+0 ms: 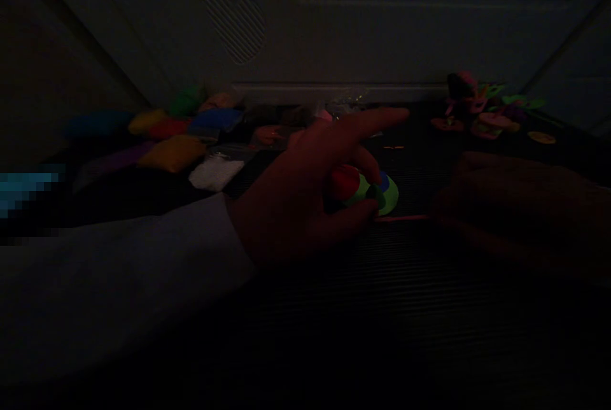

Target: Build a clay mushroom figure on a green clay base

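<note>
The scene is very dark. My left hand [305, 187] lies over a small clay piece [367, 190] made of red, green and blue parts on a dark ribbed mat [334, 308]. Thumb and middle fingers pinch the piece while the index finger points out straight. My right hand [515, 206] rests at the right, fingers curled round a thin pink stick [401, 218] whose tip reaches the clay piece.
Several bags of coloured clay [176, 136] lie in a heap at the back left, among them a white one [216, 172]. Finished clay figures [482, 111] in pink, green and purple stand at the back right. A pale panelled wall [382, 28] rises behind.
</note>
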The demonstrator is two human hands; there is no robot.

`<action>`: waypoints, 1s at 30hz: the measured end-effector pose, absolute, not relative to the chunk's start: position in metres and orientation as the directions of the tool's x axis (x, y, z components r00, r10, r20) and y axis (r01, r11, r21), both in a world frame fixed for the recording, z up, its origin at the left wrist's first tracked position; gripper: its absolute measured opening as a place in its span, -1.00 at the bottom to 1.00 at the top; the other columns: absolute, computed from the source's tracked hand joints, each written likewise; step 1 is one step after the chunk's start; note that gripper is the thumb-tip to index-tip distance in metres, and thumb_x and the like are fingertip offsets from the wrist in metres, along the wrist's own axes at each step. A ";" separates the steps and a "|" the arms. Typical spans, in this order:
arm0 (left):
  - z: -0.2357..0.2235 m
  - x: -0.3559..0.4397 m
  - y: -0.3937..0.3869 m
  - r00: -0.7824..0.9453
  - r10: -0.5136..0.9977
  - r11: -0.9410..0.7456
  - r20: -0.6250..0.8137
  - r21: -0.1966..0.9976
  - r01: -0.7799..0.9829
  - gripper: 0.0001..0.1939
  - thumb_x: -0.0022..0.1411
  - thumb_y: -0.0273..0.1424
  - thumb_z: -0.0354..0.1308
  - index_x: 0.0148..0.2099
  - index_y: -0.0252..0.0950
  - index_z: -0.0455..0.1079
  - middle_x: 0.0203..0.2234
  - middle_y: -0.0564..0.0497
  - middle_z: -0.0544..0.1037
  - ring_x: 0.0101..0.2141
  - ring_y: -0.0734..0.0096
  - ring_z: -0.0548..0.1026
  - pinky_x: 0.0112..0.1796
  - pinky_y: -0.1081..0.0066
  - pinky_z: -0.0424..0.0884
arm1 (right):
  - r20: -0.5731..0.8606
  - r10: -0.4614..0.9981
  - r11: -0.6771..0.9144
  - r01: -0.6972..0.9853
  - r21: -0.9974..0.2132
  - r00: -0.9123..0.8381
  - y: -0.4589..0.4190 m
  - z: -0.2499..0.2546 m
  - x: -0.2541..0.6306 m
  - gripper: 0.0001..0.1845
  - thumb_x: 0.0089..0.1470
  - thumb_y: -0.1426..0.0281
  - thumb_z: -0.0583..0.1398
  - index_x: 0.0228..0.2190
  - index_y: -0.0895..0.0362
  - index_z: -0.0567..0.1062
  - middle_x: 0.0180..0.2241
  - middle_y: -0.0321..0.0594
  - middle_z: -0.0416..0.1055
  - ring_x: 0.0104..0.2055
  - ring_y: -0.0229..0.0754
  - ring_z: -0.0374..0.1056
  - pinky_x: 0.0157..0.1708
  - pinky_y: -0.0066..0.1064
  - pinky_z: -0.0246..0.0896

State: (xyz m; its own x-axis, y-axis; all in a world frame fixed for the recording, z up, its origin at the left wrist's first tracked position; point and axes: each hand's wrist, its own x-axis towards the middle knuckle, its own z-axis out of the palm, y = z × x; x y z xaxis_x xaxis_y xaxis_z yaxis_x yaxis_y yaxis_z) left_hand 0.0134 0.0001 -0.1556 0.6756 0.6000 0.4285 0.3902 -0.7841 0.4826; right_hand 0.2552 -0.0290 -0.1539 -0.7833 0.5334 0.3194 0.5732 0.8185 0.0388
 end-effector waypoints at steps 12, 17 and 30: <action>-0.154 0.014 0.001 0.683 0.584 -0.795 0.439 0.480 0.371 -0.34 0.03 -0.52 0.10 0.17 -0.28 -0.04 -0.23 0.08 0.42 -0.16 0.46 0.38 0.04 0.39 0.16 | 0.351 0.491 0.837 0.543 0.063 -0.797 -0.031 -0.150 0.254 -0.88 0.06 0.42 0.02 -0.34 0.10 0.33 -0.51 -0.32 0.29 -0.48 -0.34 0.14 -0.47 -0.44 0.06; -0.154 0.014 0.001 0.688 0.579 -0.805 0.438 0.439 0.399 -0.35 0.04 -0.49 0.10 0.17 -0.28 -0.04 -0.27 0.11 0.45 -0.15 0.47 0.36 0.04 0.42 0.13 | 0.349 0.469 0.850 0.522 0.071 -0.811 -0.030 -0.151 0.255 -0.88 0.08 0.42 0.01 -0.33 0.11 0.32 -0.52 -0.34 0.29 -0.50 -0.38 0.15 -0.43 -0.44 0.06; -0.156 0.013 0.001 0.686 0.567 -0.804 0.455 0.488 0.341 -0.34 0.02 -0.53 0.09 0.17 -0.31 -0.04 -0.26 0.09 0.45 -0.16 0.45 0.38 0.05 0.37 0.16 | 0.358 0.461 0.849 0.521 0.087 -0.812 -0.029 -0.149 0.251 -0.87 0.09 0.41 0.00 -0.34 0.12 0.33 -0.53 -0.33 0.28 -0.49 -0.36 0.13 -0.44 -0.44 0.05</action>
